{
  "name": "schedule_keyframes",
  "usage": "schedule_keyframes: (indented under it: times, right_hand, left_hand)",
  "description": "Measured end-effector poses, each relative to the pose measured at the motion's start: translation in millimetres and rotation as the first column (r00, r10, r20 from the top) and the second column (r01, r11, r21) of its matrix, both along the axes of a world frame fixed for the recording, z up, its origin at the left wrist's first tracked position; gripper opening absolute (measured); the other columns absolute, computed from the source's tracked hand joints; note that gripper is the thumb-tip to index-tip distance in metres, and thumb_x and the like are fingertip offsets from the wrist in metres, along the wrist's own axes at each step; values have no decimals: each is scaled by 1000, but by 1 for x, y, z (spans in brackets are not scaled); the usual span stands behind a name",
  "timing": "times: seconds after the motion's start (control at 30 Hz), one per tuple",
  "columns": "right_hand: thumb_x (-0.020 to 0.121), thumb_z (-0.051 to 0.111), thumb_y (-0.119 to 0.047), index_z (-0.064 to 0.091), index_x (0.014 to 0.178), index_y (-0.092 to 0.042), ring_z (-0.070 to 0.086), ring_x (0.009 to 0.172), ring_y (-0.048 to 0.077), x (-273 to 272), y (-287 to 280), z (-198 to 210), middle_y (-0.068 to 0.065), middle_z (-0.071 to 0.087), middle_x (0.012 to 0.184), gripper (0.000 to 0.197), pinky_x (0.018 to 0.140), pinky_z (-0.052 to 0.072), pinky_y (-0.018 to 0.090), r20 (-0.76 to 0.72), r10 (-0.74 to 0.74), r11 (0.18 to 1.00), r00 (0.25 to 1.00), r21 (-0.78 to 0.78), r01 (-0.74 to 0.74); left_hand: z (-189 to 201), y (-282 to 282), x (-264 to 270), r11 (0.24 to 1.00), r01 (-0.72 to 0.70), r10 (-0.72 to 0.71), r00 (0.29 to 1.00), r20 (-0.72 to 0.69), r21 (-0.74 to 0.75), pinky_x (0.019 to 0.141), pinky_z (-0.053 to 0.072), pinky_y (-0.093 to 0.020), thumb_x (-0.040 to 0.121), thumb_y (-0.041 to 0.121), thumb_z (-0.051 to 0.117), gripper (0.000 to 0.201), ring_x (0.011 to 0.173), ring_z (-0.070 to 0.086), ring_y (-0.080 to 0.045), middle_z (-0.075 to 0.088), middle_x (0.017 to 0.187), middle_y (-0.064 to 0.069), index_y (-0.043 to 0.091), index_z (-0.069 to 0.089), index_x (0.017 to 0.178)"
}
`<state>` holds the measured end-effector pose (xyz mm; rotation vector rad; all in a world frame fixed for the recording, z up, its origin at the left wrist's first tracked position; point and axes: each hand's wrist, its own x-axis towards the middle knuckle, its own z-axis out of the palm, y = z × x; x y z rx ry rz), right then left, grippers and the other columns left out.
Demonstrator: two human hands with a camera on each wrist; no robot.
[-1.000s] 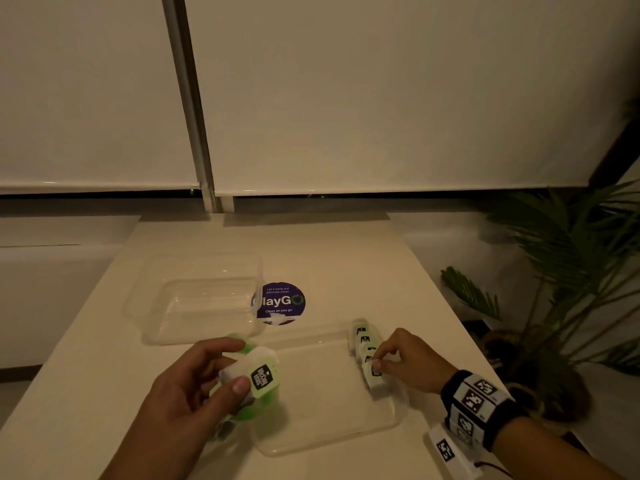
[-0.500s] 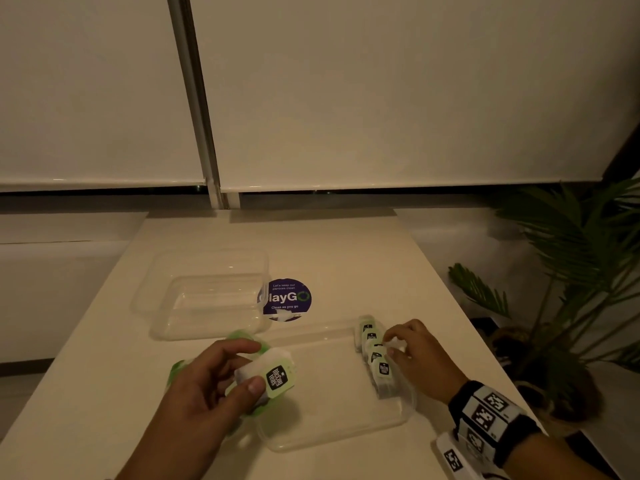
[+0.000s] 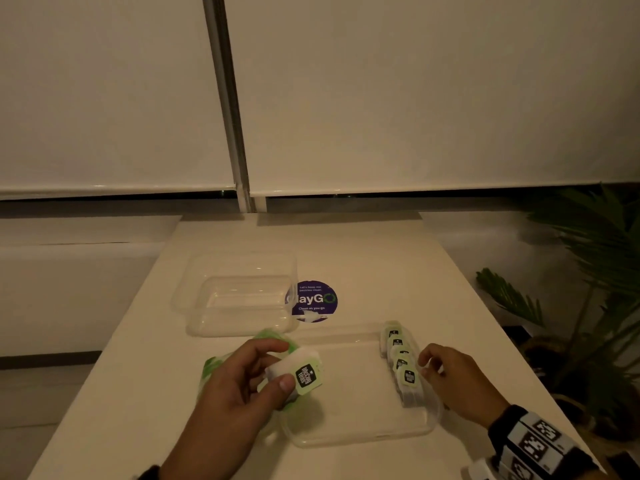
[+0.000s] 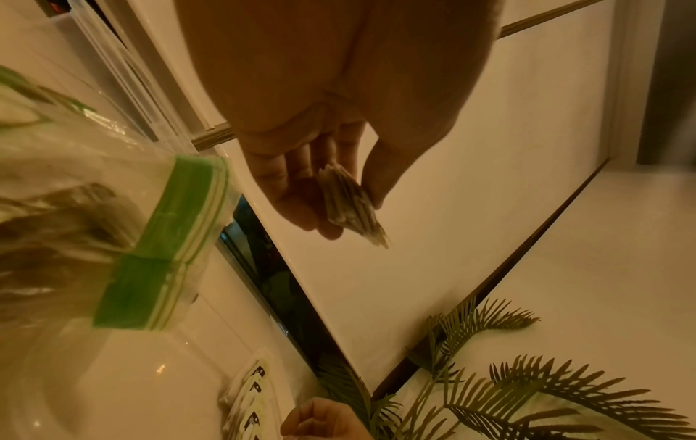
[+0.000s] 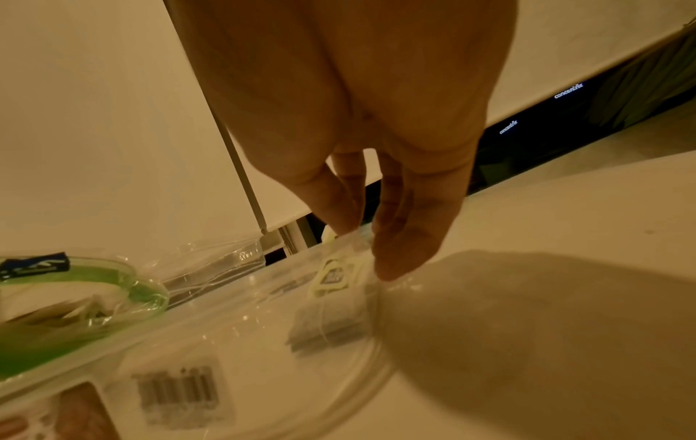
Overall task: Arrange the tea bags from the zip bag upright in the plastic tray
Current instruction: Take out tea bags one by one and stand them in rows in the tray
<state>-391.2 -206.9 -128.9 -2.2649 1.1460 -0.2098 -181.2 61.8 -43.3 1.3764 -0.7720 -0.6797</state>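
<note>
Head view: tea bag [image 3: 300,374] in left hand [image 3: 239,386], above tray's [image 3: 360,434] left edge.

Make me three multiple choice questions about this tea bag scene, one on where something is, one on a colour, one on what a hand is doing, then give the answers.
1. Where in the shallow clear plastic tray does the row of upright tea bags stand?
A. along its right side
B. along its left side
C. across its near edge

2. What colour is the closure strip of the clear zip bag?
A. red
B. green
C. blue

3. What is the left hand doing?
A. lying flat on the table
B. holding a small stack of tea bags
C. lifting the tray

Answers:
1 A, the head view shows the row by the right wall, next to the right hand.
2 B, the left wrist view shows a green band.
3 B, thumb and fingers pinch the stack over the tray's left end.
</note>
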Motion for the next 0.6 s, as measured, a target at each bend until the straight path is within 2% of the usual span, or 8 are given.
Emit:
schedule_keyframes:
  times: [0.07, 0.13, 0.17, 0.23, 0.3, 0.4, 0.5, 0.6]
  right_hand:
    - [94, 61, -29, 50, 85, -36, 56, 77, 5, 3, 7, 14, -8, 57, 93, 16, 72, 52, 24, -104, 6, 994, 995, -107, -17]
    - [94, 60, -33, 52, 89, -37, 54, 75, 4, 13, 24, 40, -12, 56, 94, 11, 71, 49, 23, -57, 47, 977, 997, -204, -58]
    - [93, 62, -32, 56, 88, -36, 56, 74, 5, 20, 35, 54, -11, 59, 92, 9, 70, 49, 23, 47, 100, 978, 994, -190, -89]
    - [91, 66, -28, 67, 87, -31, 61, 77, 9, 36, 66, 85, -10, 66, 89, 5, 70, 49, 22, 325, 202, 979, 924, -52, -195]
    - [89, 68, -29, 72, 89, -26, 62, 80, 8, 51, 95, 111, -13, 69, 89, 5, 68, 48, 18, 464, 268, 936, 844, 83, -342]
    - [88, 69, -33, 74, 86, -24, 58, 74, 3, 67, 117, 125, -12, 67, 78, 11, 64, 42, 15, 503, 326, 881, 801, 145, -450]
    - [86, 72, -31, 73, 80, -18, 55, 68, 4, 75, 118, 122, -2, 64, 71, 14, 62, 41, 16, 480, 299, 897, 825, 154, -415]
    - [85, 73, -25, 75, 80, -16, 55, 63, 7, 77, 116, 121, 4, 65, 68, 12, 61, 45, 21, 474, 240, 911, 847, 193, -366]
  left_hand:
    - [0, 0, 0, 1000, -5, 5, 1000, -7, -14, 61, 55, -24, 57, 27, 77, 46, 71, 68, -18, 69, 83, -16, 12, 67, 99]
    - [1, -1, -1, 999, -16, 16, 1000, -12, -32, 62, 55, -23, 55, 31, 76, 47, 73, 69, -18, 68, 84, -16, 13, 67, 99]
    - [2, -1, -1, 999, -20, 19, 1000, -12, -34, 63, 55, -23, 56, 30, 76, 48, 74, 69, -18, 69, 84, -13, 12, 67, 100]
    - [2, -3, -4, 999, -28, 27, 1000, -16, -37, 62, 55, -23, 61, 21, 77, 43, 75, 69, -18, 70, 84, -10, 10, 66, 101]
    - [4, -5, -6, 999, -27, 26, 1000, -12, -36, 61, 56, -23, 65, 13, 74, 39, 74, 69, -19, 71, 84, -9, 8, 64, 103]
    - [4, -7, -7, 998, -47, 47, 999, -5, -41, 58, 55, -25, 64, 18, 76, 42, 70, 68, -20, 71, 83, -10, 9, 64, 104]
    - [4, -7, -7, 996, -72, 71, 997, -31, -49, 52, 52, -27, 57, 30, 78, 43, 67, 67, -22, 69, 82, -12, 17, 69, 97]
    - [5, -6, -7, 997, -60, 56, 995, -81, -43, 46, 51, -29, 50, 31, 81, 44, 62, 66, -26, 68, 81, -16, 19, 72, 91]
